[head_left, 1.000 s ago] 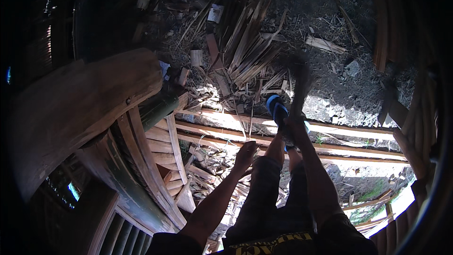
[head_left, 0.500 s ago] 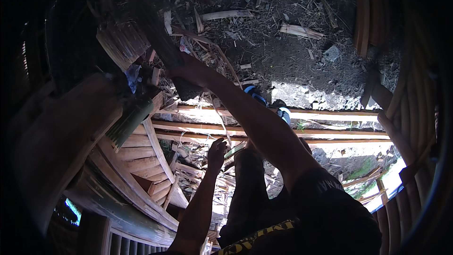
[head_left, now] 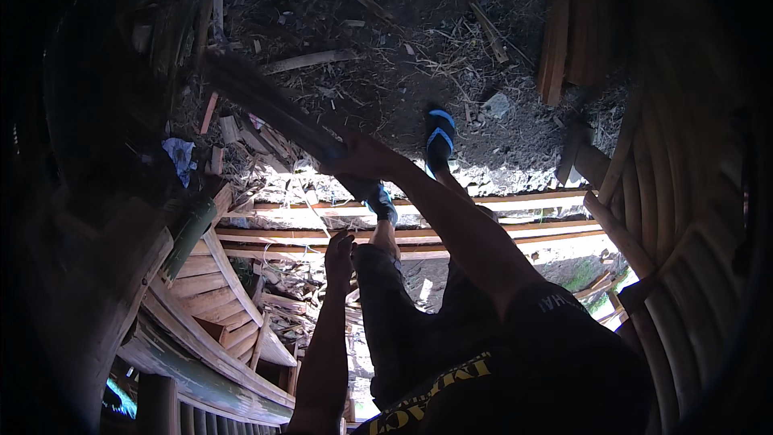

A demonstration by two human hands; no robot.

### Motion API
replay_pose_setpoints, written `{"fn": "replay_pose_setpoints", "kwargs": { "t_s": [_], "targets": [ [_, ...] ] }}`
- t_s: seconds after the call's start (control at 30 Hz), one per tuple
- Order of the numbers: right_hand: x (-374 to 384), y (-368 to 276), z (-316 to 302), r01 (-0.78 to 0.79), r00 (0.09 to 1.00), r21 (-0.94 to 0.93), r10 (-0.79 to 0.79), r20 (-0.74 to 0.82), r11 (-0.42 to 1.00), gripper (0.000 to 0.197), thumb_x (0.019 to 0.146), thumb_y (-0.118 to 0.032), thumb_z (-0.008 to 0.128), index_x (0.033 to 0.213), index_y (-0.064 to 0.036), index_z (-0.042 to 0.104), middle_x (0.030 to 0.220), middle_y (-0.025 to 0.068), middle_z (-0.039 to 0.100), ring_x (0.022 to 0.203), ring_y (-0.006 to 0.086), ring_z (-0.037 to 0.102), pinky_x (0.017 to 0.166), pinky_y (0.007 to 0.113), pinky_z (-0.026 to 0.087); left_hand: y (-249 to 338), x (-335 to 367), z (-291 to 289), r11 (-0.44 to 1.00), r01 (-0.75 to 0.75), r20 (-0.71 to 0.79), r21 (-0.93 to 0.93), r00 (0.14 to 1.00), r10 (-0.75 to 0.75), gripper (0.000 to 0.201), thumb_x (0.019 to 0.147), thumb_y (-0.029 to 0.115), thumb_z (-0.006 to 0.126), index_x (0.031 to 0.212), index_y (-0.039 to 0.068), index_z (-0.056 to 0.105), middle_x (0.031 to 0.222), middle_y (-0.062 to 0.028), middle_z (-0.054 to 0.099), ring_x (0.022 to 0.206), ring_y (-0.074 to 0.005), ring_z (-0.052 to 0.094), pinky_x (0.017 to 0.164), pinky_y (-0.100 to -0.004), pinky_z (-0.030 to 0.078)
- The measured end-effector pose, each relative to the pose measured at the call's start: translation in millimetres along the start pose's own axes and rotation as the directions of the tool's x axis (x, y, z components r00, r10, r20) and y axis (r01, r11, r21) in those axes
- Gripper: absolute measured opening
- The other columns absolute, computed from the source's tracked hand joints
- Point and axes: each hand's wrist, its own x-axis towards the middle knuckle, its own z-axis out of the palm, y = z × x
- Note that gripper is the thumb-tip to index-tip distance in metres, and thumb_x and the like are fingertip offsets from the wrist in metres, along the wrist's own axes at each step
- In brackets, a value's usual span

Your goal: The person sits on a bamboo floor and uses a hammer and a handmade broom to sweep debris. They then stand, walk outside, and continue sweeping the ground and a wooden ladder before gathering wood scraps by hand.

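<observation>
My right hand (head_left: 364,157) is closed around a long, dark, flat piece (head_left: 270,105), which looks like a board; its exact kind is too dark to make out. It slants from the far left down past my grip, its short end over my foot in a dark sandal (head_left: 382,203). My left hand (head_left: 340,254) hangs near my knee, fingers loosely bent and apart, with nothing seen in it. Long wooden strips (head_left: 515,229) run crosswise beneath my arms.
A curved bamboo and slat structure (head_left: 209,290) stands at the left, with a green bamboo end (head_left: 189,234). Wood scraps (head_left: 314,60) and a pale crumpled wrapper (head_left: 179,157) lie on the dirt. Slatted panels (head_left: 652,193) and upright boards (head_left: 568,32) line the right.
The view has shifted, and one foot in a blue-strapped sandal now stands farther out on the dirt. My right hand still grips the dark piece; my left hand stays low.
</observation>
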Motion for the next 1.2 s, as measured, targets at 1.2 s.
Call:
{"fn": "replay_pose_setpoints", "kwargs": {
  "t_s": [1.2],
  "targets": [
    [-97.1, -30.3, -145.4, -0.219, 0.765, 0.388, 0.404, -0.501, 0.895, 0.072, 0.085, -0.014, 0.081, 0.146, -0.0071, 0.042, 0.117, 0.0098, 0.064, 0.100, 0.0182, 0.067, 0.079, 0.032, 0.057, 146.8, 13.1, 119.3, 0.977, -0.125, -0.045, 0.172, 0.990, 0.134, 0.033, 0.101, 0.019, 0.058, 0.131, 0.005, 0.062, 0.112, -0.0114, 0.073, 0.105, -0.0177, 0.068, 0.093, -0.0324, 0.053]
  ]
}}
